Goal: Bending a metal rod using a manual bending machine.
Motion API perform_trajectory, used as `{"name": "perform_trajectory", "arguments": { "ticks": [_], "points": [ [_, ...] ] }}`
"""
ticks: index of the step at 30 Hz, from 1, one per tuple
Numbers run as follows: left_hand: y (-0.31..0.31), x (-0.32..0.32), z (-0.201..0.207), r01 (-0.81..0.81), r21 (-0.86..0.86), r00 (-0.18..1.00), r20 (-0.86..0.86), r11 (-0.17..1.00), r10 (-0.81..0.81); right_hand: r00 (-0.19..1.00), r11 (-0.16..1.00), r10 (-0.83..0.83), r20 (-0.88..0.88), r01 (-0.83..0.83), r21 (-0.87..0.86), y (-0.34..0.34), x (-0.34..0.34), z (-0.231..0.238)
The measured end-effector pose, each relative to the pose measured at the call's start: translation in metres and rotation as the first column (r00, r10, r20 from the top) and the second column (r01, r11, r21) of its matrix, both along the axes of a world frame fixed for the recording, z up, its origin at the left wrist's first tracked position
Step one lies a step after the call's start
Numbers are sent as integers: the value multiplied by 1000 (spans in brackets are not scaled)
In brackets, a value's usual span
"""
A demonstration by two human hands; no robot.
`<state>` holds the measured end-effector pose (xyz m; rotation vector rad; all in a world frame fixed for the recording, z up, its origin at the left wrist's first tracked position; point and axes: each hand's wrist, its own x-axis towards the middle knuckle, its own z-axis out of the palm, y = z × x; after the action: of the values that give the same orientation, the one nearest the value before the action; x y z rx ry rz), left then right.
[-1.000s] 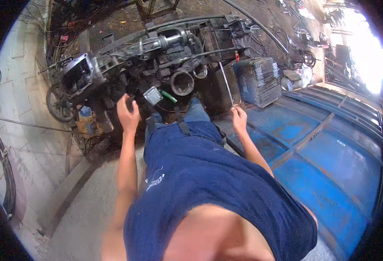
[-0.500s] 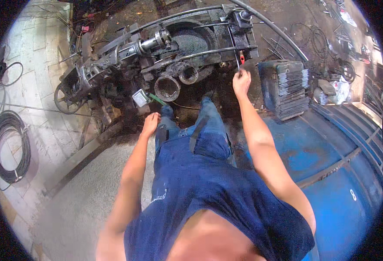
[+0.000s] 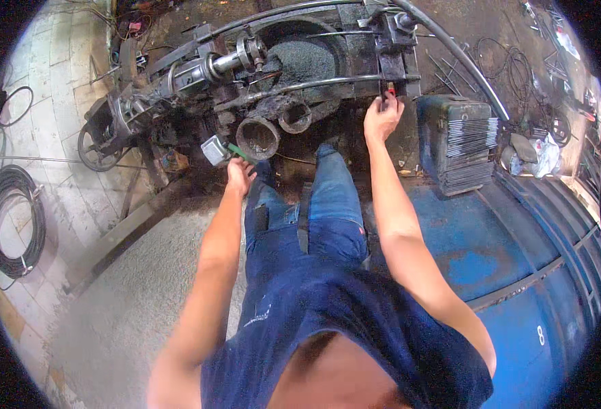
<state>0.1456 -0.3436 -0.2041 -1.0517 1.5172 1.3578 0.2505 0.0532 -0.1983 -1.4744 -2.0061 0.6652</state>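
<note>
My right hand (image 3: 383, 123) is raised to the near right end of a greasy metal machine (image 3: 300, 87), beside its lower rail. Its fingers are closed around something dark and narrow that they mostly hide. A small red piece (image 3: 391, 89) shows just beyond the fingertips. My left hand (image 3: 239, 176) hangs with loosely bent fingers, apparently holding nothing. It is just below a green strip (image 3: 239, 152) joined to a grey-white box-like piece (image 3: 215, 150). Two round pipe openings (image 3: 258, 139) face me between my hands.
A dark block with stacked metal rods (image 3: 457, 143) stands right of my right arm, by a blue metal surface (image 3: 477, 259). A long pipe (image 3: 457, 58) slants over the machine's right end. Coiled black cable (image 3: 15, 225) lies on the left tiles. A wheel (image 3: 102, 146) sits at the machine's left.
My left hand has moved up toward the green strip. The right hand has come closer to the red piece, and the thin bright rod seen at its fingers before no longer shows. The view has shifted slightly.
</note>
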Motion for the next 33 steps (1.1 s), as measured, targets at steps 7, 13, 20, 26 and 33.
{"name": "perform_trajectory", "arguments": {
  "ticks": [7,13,20,26,33],
  "points": [
    [14,1,64,-84,-75,974,-214,994,66,924,998,-44,-380,20,-65,63,18,44],
    [29,-2,121,226,-595,673,-478,771,-565,710,911,-24,-704,-275,-308,162,-56,72],
    [101,-74,167,301,-713,108,-634,633,-766,392,595,618,-681,-800,79,238,-113,27],
    [146,-200,140,141,-744,-224,-666,653,-711,386,283,760,-523,-921,-267,219,-139,82],
    [166,-257,91,310,-765,-91,-614,564,-784,134,205,883,-451,-972,112,204,-166,65]
  ]
}}
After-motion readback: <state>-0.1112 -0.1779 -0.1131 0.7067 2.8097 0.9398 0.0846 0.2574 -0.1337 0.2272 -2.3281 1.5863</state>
